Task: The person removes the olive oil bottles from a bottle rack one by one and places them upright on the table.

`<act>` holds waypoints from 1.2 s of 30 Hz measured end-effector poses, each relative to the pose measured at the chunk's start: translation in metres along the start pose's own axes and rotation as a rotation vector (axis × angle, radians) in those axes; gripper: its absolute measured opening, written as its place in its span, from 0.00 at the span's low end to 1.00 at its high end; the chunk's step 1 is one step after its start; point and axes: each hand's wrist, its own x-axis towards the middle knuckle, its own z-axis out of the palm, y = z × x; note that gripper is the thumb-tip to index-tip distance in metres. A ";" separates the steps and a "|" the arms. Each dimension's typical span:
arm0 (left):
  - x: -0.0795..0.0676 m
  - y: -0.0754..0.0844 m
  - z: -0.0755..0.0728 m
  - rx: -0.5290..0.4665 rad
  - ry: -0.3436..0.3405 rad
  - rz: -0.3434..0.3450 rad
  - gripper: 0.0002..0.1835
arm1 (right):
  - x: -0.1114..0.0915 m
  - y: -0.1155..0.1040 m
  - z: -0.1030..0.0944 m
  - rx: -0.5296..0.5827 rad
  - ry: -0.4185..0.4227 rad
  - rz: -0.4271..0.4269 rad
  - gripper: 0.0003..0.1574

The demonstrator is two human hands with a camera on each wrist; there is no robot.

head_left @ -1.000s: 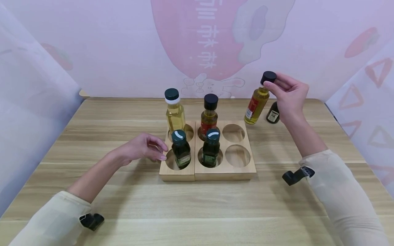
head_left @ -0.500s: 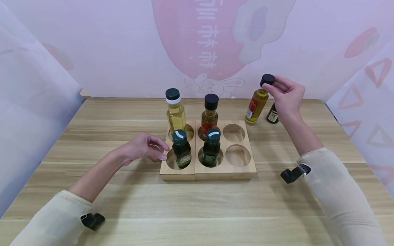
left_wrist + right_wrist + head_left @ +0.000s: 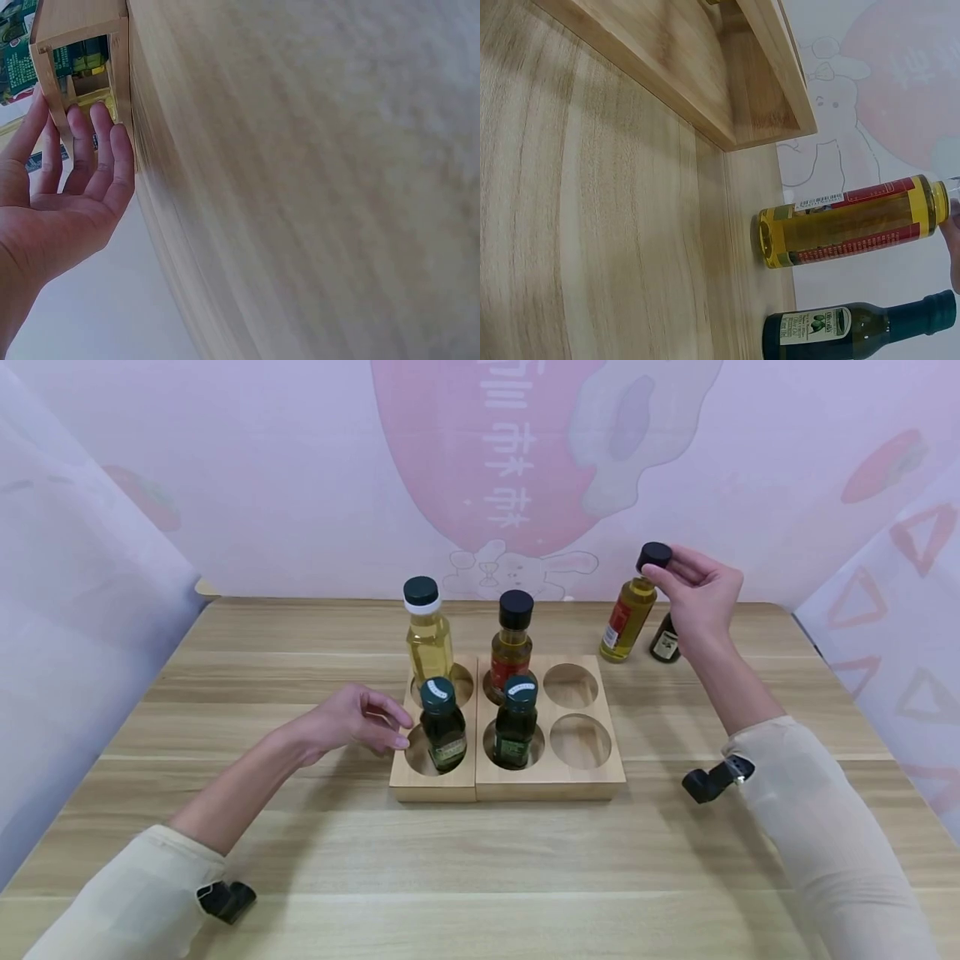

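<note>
My right hand [image 3: 705, 602] pinches an oil bottle [image 3: 630, 614] by its black cap, with thumb and fingers at the top. Golden oil and a red label show, and the bottle tilts slightly, its base right at the table [image 3: 641, 225]. Fingertips of my left hand [image 3: 348, 722] rest at the left side of a wooden bottle rack [image 3: 551, 791], fingers loosely bent. The rack's open end shows in the left wrist view. In the rack stand a pale oil bottle [image 3: 430, 647], a red-labelled oil bottle [image 3: 512, 652] and two dark green bottles [image 3: 447, 745].
Behind my right hand stands another dark green bottle [image 3: 817, 330], partly hidden in the head view. Two round holes [image 3: 580, 742] show in the rack's right part. A patterned pink backdrop [image 3: 315, 485] rises at the table's far edge.
My right hand and the oil bottle's top have shifted slightly down, the hand also a little left. My left hand stays at the rack, and the bottles in the rack stand as before.
</note>
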 end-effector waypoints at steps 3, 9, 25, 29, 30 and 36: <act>0.000 -0.001 0.001 0.004 0.002 -0.001 0.20 | 0.001 0.001 -0.001 -0.007 0.007 0.010 0.22; 0.000 0.000 0.002 -0.012 -0.001 0.000 0.20 | 0.002 0.003 -0.004 -0.019 0.023 0.016 0.22; 0.001 0.001 0.004 -0.014 0.011 -0.018 0.20 | 0.005 0.004 -0.007 -0.055 0.042 0.031 0.20; 0.000 0.001 0.003 -0.010 0.015 -0.019 0.20 | 0.005 0.006 -0.006 -0.081 0.040 0.028 0.18; 0.000 0.001 0.003 -0.008 0.014 -0.019 0.20 | 0.005 0.006 -0.006 -0.092 0.039 0.024 0.18; 0.000 0.001 0.002 -0.006 0.010 -0.017 0.19 | 0.006 0.005 -0.007 -0.150 0.031 0.031 0.21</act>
